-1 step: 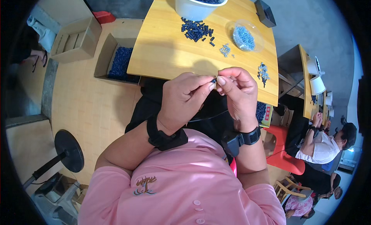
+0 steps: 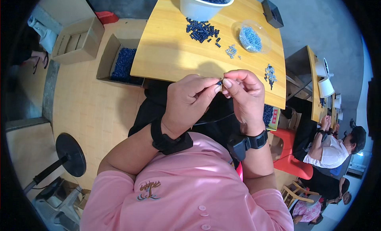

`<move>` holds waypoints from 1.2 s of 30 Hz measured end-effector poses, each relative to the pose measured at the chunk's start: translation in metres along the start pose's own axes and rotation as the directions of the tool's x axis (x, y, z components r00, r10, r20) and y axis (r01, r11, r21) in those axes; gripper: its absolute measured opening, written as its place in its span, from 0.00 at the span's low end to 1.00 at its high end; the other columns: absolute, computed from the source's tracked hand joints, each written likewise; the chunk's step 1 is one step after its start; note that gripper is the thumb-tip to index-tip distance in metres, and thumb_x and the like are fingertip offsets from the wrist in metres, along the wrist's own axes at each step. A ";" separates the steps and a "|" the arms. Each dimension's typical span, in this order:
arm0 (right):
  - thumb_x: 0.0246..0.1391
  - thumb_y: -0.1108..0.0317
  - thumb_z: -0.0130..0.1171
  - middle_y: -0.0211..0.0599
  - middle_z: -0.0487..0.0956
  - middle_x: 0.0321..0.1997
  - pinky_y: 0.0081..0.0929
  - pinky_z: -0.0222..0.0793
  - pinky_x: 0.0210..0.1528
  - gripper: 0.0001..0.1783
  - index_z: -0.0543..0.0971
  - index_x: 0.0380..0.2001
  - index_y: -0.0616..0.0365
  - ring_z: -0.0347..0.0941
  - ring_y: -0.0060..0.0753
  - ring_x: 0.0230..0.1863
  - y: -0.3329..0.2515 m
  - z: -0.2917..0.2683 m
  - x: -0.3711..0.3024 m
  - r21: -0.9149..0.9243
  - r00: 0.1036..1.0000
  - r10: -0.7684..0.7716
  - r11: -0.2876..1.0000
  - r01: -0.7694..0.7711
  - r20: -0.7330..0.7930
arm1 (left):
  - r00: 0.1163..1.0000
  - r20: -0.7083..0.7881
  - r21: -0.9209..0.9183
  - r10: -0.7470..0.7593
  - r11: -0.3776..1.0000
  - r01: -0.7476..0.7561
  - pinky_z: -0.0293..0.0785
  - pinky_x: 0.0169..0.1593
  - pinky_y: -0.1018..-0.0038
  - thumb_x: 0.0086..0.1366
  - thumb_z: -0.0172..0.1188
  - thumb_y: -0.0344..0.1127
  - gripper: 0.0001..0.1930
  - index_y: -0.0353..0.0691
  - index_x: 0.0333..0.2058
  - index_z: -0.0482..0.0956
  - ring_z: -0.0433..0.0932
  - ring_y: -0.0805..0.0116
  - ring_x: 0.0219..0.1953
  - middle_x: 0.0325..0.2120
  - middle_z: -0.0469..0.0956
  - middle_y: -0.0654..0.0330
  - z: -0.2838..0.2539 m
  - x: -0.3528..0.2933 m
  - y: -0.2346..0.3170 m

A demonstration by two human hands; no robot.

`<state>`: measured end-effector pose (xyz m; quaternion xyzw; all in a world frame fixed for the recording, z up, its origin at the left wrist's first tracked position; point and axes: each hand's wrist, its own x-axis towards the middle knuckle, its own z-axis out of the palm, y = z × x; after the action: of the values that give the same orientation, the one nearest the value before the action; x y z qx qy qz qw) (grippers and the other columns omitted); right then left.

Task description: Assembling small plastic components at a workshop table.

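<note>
My left hand pinches a small dark piece between thumb and forefinger, just off the table's near edge. My right hand meets it there, thumb and forefinger pressed together at the piece's right end. Whatever the right fingertips grip is hidden. Beyond the hands lies a pile of short black cylindrical parts. A few small silvery screw-like pieces are scattered nearby, beside a clear round tub full of them. To the right is a mixed heap of silvery and black pieces.
A white bucket of black parts and a dark box stand on the wooden table. Left of it, a carton holds dark blue pieces. A red chair and a person in white are at right.
</note>
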<state>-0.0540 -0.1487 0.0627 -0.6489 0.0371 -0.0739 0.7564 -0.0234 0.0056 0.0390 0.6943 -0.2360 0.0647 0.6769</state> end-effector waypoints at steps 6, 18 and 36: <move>0.51 0.77 0.60 0.29 0.78 0.27 0.11 0.67 0.29 0.10 0.79 0.38 0.63 0.72 0.15 0.27 -0.002 0.000 -0.001 0.011 0.998 0.066 0.998 -0.066 -0.007 | 0.990 0.087 -0.048 -0.108 0.992 0.113 0.71 0.34 0.80 0.59 0.58 0.26 0.08 0.32 0.38 0.79 0.77 0.74 0.30 0.27 0.79 0.57 -0.005 -0.002 0.000; 0.51 0.77 0.61 0.29 0.78 0.27 0.10 0.66 0.26 0.06 0.81 0.34 0.63 0.72 0.14 0.25 -0.006 0.004 -0.002 -0.148 0.999 0.021 0.989 -0.025 -0.035 | 0.984 0.107 -0.048 -0.141 0.988 0.146 0.70 0.32 0.80 0.59 0.58 0.27 0.06 0.32 0.35 0.78 0.76 0.75 0.28 0.25 0.78 0.58 -0.006 -0.002 -0.001; 0.51 0.79 0.60 0.31 0.78 0.26 0.12 0.69 0.26 0.05 0.80 0.33 0.66 0.73 0.16 0.24 -0.009 0.011 -0.004 -0.222 0.999 0.041 0.974 -0.047 -0.029 | 0.995 0.020 -0.030 -0.093 0.995 0.094 0.70 0.28 0.73 0.54 0.59 0.25 0.04 0.36 0.30 0.78 0.75 0.60 0.23 0.22 0.76 0.54 0.001 -0.005 -0.004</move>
<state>-0.0564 -0.1383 0.0729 -0.7276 0.0685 -0.0603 0.6799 -0.0261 0.0061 0.0335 0.6945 -0.2104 0.0228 0.6876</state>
